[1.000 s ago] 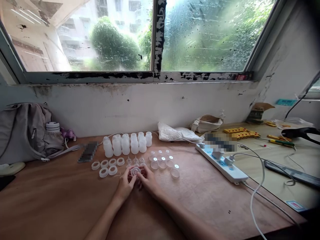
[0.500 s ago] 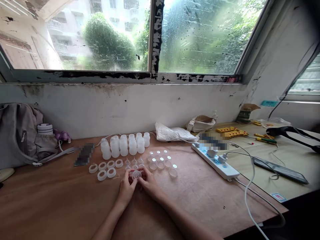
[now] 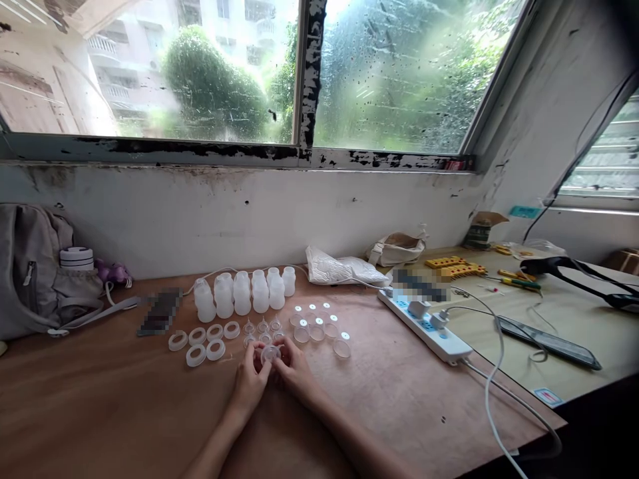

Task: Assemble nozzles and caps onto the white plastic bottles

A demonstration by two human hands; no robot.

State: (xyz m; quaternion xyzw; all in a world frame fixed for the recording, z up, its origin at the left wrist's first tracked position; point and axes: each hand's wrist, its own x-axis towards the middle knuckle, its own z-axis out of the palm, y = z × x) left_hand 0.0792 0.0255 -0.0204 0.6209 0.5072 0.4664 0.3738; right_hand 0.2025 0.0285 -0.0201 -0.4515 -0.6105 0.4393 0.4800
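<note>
Between my hands is a translucent bottle ring (image 3: 270,354), its round opening facing up; whether a teat sits inside is too small to tell. My left hand (image 3: 253,372) pinches its left side with thumb and fingers. The right side is gripped by my right hand (image 3: 295,372), both thumbs meeting near the front rim. Just beyond my fingers stand several clear teats (image 3: 263,324), partly hidden by the hands. Loose bottle rings (image 3: 215,349) lie to the left. Clear round caps (image 3: 342,348) with white dots are spread to the right. Frosted bottles (image 3: 242,296) stand in rows behind.
A white power strip (image 3: 424,326) with plugs and trailing cables crosses the table's right part. A white plastic packet (image 3: 344,267) and a cloth pouch (image 3: 397,248) rest by the wall. A grey backpack (image 3: 30,273) is at far left. A phone (image 3: 549,340) lies right.
The camera has turned slightly, so the whole scene sits a little further left. Both hands stay on the bottle ring, with only a slight shift in its tilt.
</note>
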